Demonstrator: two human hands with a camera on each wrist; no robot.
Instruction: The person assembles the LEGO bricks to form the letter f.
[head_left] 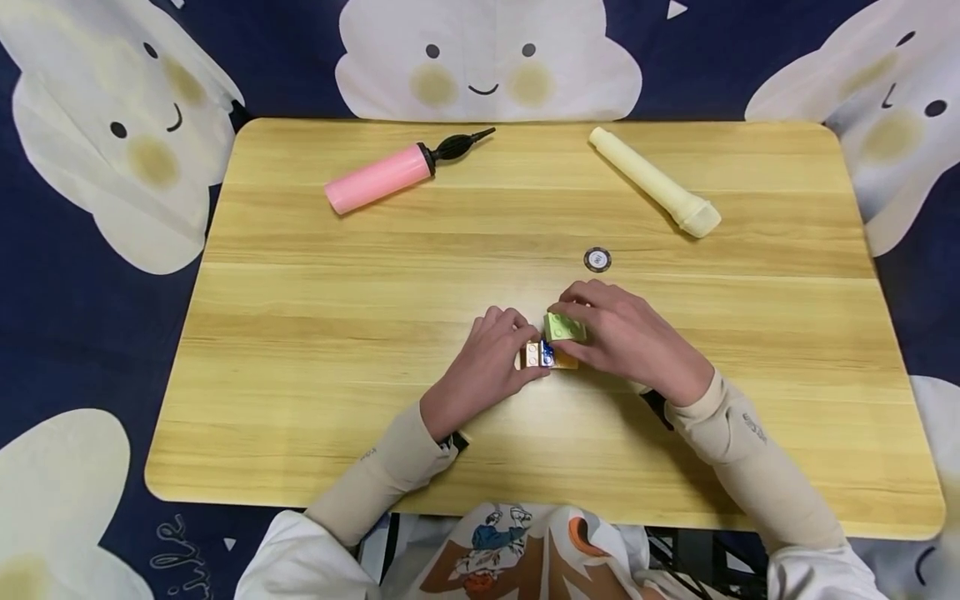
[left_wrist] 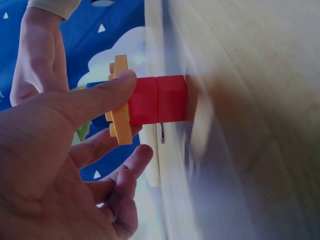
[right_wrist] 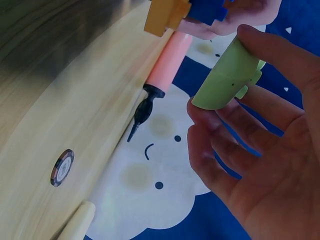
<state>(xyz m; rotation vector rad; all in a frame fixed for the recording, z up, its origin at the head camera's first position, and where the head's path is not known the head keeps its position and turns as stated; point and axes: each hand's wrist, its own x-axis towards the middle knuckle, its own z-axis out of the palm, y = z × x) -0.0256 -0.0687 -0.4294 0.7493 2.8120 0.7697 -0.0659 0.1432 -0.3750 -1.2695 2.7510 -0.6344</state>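
Observation:
My left hand (head_left: 483, 354) pinches a stack of toy bricks between thumb and fingers. In the left wrist view, the stack has two red bricks (left_wrist: 172, 98) at the tabletop, an orange brick (left_wrist: 120, 65) lying across them, and a blue brick (right_wrist: 204, 11) on top. The thumb lies over the orange brick. Just above the stack's right part, my right hand (head_left: 630, 333) holds a light green brick (head_left: 564, 327) between thumb and fingertips. That brick has a curved side and studs, and is tilted; in the right wrist view it is apart from the blue brick.
On the wooden table (head_left: 315, 375) a pink hand pump (head_left: 382, 177) with a black nozzle lies at the back left. A cream microphone-shaped stick (head_left: 652, 179) lies at the back right. A round black-and-white chip (head_left: 597, 259) lies beyond the right hand.

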